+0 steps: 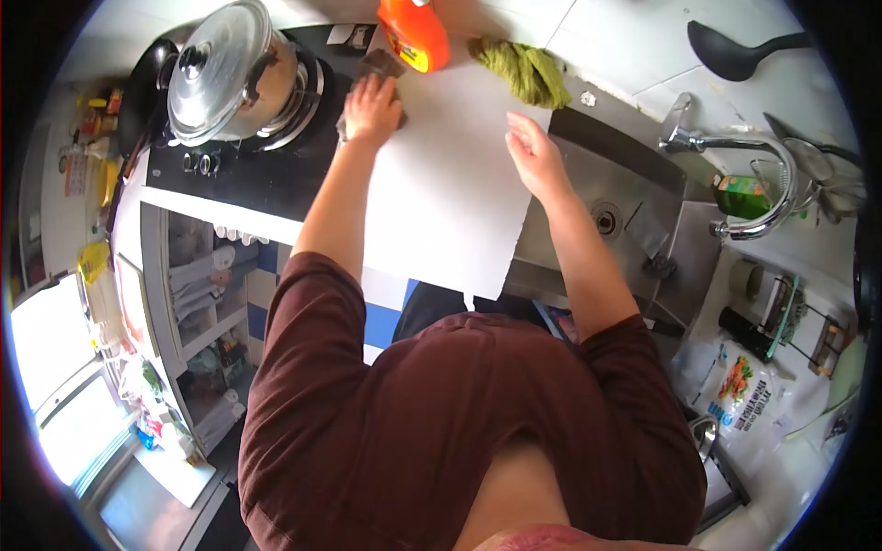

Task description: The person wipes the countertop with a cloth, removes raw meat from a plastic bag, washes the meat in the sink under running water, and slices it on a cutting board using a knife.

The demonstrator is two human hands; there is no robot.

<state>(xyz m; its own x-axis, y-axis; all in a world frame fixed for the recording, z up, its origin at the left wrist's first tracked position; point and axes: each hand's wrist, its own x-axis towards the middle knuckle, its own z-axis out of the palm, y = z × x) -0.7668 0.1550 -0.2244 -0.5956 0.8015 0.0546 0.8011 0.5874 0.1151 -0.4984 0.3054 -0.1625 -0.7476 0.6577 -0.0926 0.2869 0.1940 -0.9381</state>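
At eleven o'clock from centre, the left hand (pixel 372 108) lies flat, fingers slightly spread, on a grey-brown cloth (pixel 380 62) where black stove (pixel 266 181) meets white counter (pixel 441 193). At one o'clock, the right hand (pixel 535 158), loosely cupped, holds nothing near the sink (pixel 585 172).

- Rag (pixel 379 62) beside the cooktop (pixel 262 179): dull grey-brown
- Worktop (pixel 441 193): plain white
- Detergent bottle (pixel 421 26): bright orange-red, its label (pixel 409 53) yellow with dark markings
- Cloth (pixel 524 72) near the wall: mottled yellow-green
- Cooktop: black
- Lidded pot (pixel 220 78): silver, black knob (pixel 192 59)
- Shirt (pixel 459 395): plain maroon
- Tiles (pixel 381 321): blue and white
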